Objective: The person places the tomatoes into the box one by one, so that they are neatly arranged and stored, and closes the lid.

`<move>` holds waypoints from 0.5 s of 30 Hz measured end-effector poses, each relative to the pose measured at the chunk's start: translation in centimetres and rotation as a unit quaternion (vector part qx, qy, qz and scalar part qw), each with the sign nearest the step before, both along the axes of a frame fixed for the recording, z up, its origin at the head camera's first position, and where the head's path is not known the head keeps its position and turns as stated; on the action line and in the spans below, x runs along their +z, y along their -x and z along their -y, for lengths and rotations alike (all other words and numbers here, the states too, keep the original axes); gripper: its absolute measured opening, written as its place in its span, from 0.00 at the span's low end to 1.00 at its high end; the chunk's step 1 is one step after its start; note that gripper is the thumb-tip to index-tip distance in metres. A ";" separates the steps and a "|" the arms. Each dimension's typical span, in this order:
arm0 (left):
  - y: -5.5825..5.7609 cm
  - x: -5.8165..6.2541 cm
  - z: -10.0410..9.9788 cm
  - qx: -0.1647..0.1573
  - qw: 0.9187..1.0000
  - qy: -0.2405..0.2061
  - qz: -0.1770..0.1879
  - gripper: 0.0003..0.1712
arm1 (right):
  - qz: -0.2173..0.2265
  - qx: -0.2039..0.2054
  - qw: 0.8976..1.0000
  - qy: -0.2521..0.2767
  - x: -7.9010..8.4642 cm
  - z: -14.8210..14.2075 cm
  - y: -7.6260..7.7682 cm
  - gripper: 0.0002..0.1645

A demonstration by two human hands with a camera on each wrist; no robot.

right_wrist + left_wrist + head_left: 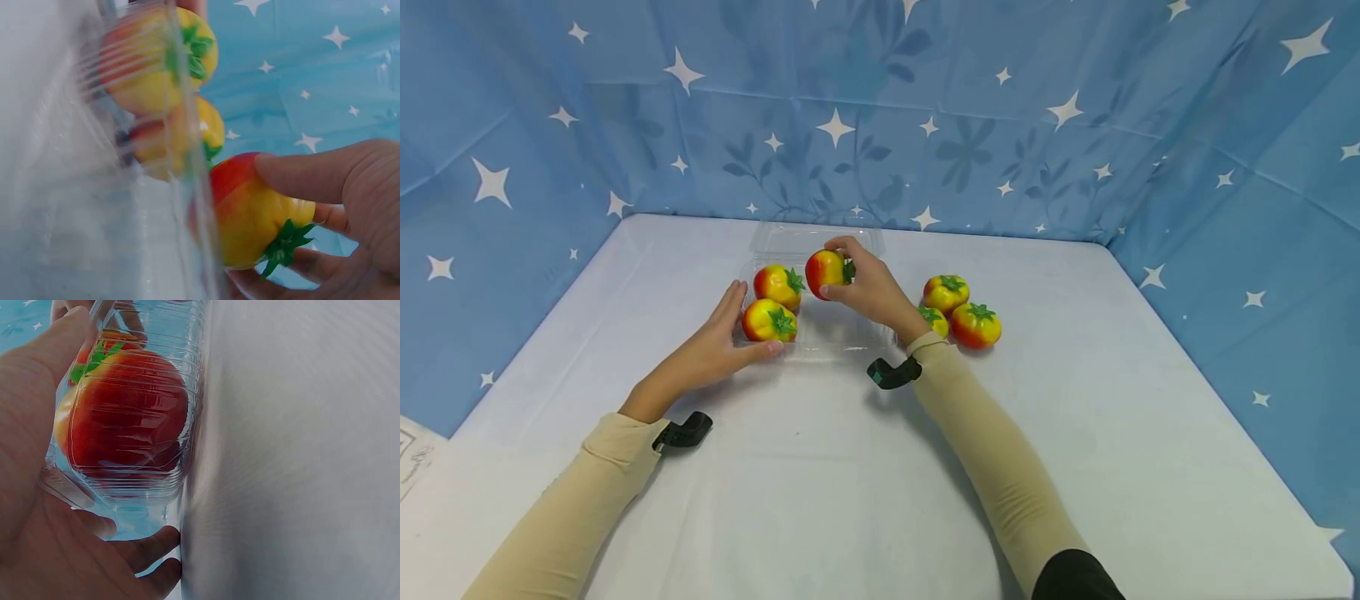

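Note:
My right hand (868,287) grips a red-and-yellow tomato-like fruit (825,273) with a green leafy top, holding it above the clear plastic clamshell box (842,337). In the right wrist view, thumb and fingers are around this fruit (250,215), partly behind the box wall. Two similar fruits, a rear one (773,283) and a front one (767,322), sit in the left part of the box. My left hand (711,346) rests against the box's left front corner, fingers extended along the side and thumb along the front. Through the wall, the left wrist view shows one fruit (131,415) close by.
Right of the box, three more such fruits stand together on the white-covered table (1112,400); my right wrist partly hides the nearest (936,321). The clear lid (812,239) lies folded back. A blue star-patterned curtain (880,108) borders the table behind.

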State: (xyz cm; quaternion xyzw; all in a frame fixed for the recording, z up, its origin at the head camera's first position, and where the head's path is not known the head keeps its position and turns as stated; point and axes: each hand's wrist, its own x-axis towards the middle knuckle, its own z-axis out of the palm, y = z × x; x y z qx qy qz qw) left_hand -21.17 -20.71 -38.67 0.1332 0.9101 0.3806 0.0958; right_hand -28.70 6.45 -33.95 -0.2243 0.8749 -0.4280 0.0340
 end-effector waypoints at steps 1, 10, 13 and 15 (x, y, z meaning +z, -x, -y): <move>0.0 0.0 0.0 0.000 1.000 0.001 0.000 0.73 | 0.001 -0.002 1.000 -0.007 -0.1 0.2 0.0 0.38; 0.1 -0.1 0.1 -0.002 1.000 -0.002 -0.005 0.73 | 0.009 -0.012 0.999 -0.049 -1.0 1.7 0.1 0.38; 0.0 -0.1 0.1 -0.004 1.000 -0.005 -0.005 0.72 | -0.003 -0.009 0.998 -0.059 -1.4 2.1 0.1 0.38; 0.0 0.0 0.1 -0.005 1.000 -0.006 -0.006 0.72 | -0.013 -0.011 0.998 -0.066 -1.5 2.3 0.1 0.38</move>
